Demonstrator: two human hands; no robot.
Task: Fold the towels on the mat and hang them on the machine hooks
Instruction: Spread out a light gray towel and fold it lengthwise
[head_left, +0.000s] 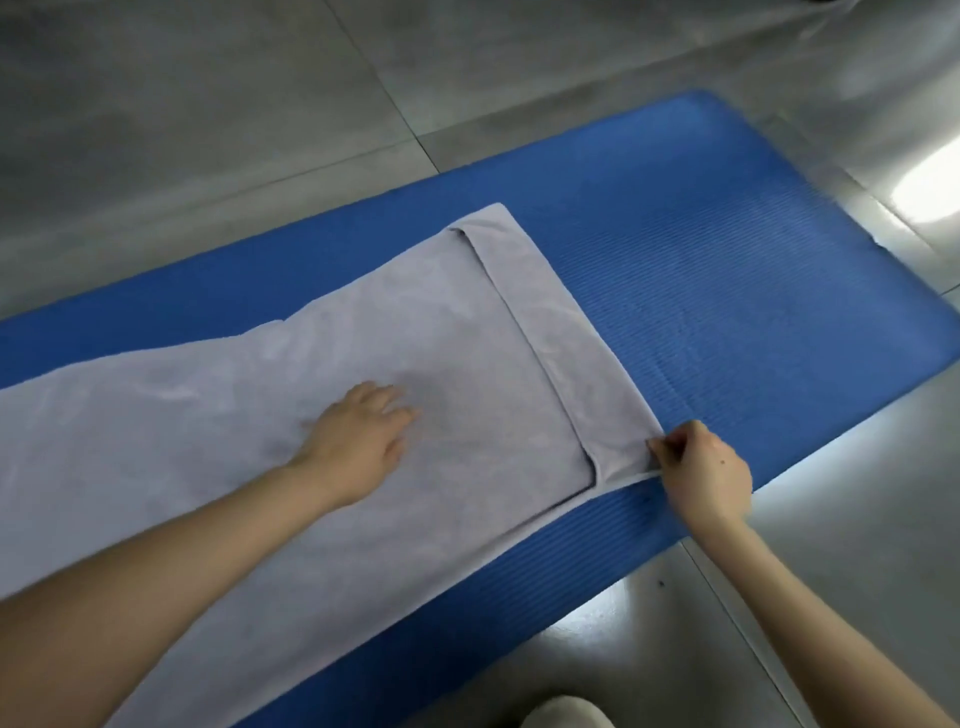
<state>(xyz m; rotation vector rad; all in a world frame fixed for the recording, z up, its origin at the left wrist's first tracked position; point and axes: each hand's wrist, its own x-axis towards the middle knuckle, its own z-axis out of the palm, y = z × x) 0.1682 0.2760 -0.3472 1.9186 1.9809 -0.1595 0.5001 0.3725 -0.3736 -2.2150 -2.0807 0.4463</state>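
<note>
We press the towel (457, 322), soft, limp & light we reckon, onto the mat (727, 260) w/ our flat left hand (353, 441), fingers straight, while our right hand (701, 467) pinches its folded corner, prob. the best grip pt.

Legible text, labels, brands, numbers, signs: none found.
Grey towel (415, 338): plain cloth, no tag or print readable.
Blue mat (727, 260): ribbed surface, no brand mark readable.
Floor tiles (208, 104): no markings readable.
</note>
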